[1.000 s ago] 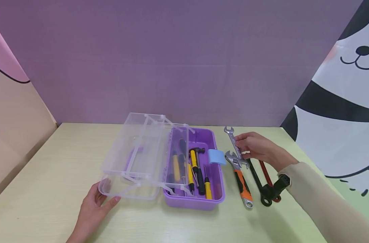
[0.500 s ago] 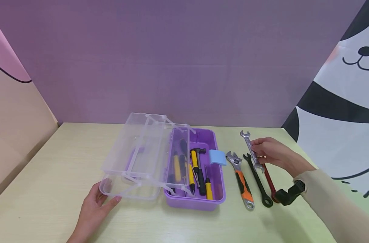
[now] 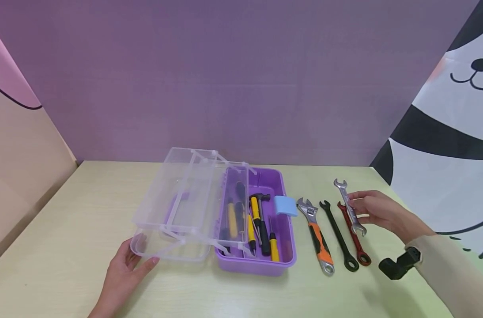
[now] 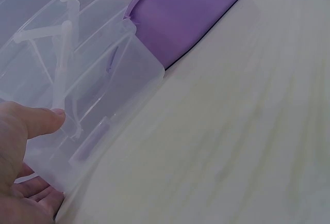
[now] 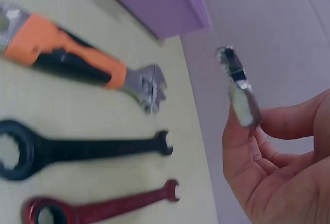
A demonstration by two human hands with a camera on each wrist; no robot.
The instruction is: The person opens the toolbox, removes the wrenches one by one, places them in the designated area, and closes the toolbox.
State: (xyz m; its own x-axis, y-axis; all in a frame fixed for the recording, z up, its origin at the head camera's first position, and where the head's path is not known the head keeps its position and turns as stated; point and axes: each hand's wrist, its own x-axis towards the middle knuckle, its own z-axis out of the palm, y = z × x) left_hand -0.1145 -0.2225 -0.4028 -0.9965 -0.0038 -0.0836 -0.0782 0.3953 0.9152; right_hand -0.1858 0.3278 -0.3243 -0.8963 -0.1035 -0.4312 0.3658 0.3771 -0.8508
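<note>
My right hand (image 3: 378,211) pinches a silver double open-end wrench (image 3: 348,204) between thumb and fingers, above the red combination wrench (image 3: 354,234). The right wrist view shows the silver wrench (image 5: 241,97) nearly end-on. Left of the red one lie a black combination wrench (image 3: 338,238) and an adjustable wrench (image 3: 318,240) with an orange and black handle. At the left, my left hand (image 3: 122,274) holds the near end of the clear plastic lid (image 3: 178,207), with the thumb on one side and the fingers on the other. That lid is swung open from the purple toolbox (image 3: 257,267).
Inside the toolbox lie a small hammer (image 3: 262,221), a yellow and black screwdriver (image 3: 273,247) and other tools, some seen through the lid. A light blue latch (image 3: 285,206) hangs over its right wall. A purple wall (image 3: 233,88) stands behind the table (image 3: 58,247).
My right hand has carried the silver wrench rightward and slightly nearer, from above the adjustable wrench to above the red one. The left hand has stayed at the lid.
</note>
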